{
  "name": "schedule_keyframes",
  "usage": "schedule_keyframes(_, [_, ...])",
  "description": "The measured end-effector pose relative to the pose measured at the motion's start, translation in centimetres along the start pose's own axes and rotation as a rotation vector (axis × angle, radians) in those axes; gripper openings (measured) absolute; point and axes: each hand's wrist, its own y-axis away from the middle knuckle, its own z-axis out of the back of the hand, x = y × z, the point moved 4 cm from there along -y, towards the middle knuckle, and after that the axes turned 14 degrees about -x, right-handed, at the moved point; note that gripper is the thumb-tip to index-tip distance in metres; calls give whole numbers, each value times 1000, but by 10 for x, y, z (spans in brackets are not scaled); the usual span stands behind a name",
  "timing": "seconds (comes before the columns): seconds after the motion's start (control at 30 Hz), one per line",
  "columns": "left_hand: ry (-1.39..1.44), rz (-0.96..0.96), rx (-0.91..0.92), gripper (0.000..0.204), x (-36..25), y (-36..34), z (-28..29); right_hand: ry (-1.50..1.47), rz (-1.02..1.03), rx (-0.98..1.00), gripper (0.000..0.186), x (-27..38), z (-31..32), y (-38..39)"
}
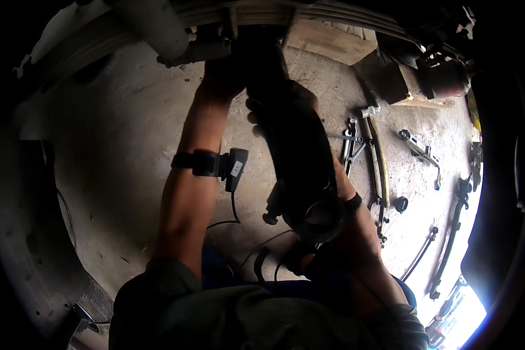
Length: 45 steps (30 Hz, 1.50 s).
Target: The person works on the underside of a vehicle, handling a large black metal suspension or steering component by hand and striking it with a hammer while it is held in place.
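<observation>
Mostly black, long curved part (300, 151), shadowed (ring-ended)

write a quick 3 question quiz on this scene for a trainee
1. Multiple choice. The near end of the long dark part in the right hand shows:
a) a blade
b) a round opening
c) a bristle brush

2. True or false. In this view, the wrenches on the floor lie to the left of the wooden-handled hammer.

3. Fill in. The black boxy device with the pale label is strapped to the ____ forearm.

Key: 1. b; 2. true; 3. left
</observation>
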Motion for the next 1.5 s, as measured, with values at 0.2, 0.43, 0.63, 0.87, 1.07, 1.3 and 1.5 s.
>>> schedule_keyframes(0.2, [15,38,16,32,0,-1,2,-201,-263,-50,22,-32,2,-17])
schedule_keyframes(0.43, [5,58,11,34,5,-2,10,271,188,70,21,-12,-8,-17])
schedule_keyframes(0.63, [10,80,4,37,6,0,10,274,97,9,21,-6,-5,-14])
schedule_keyframes(0.87, [31,97,1,40,3,-2,4,66,220,178,28,-12,4,-22])
schedule_keyframes(1.07, [54,137,27,43,5,-4,5,98,545,233,33,-2,4,-15])
schedule_keyframes(1.3, [286,556,213,46,7,16,12,-61,244,256,44,-15,2,-14])
schedule_keyframes(1.5, [1275,1690,54,54,-27,25,23,-149,37,311,61,1,18,-2])
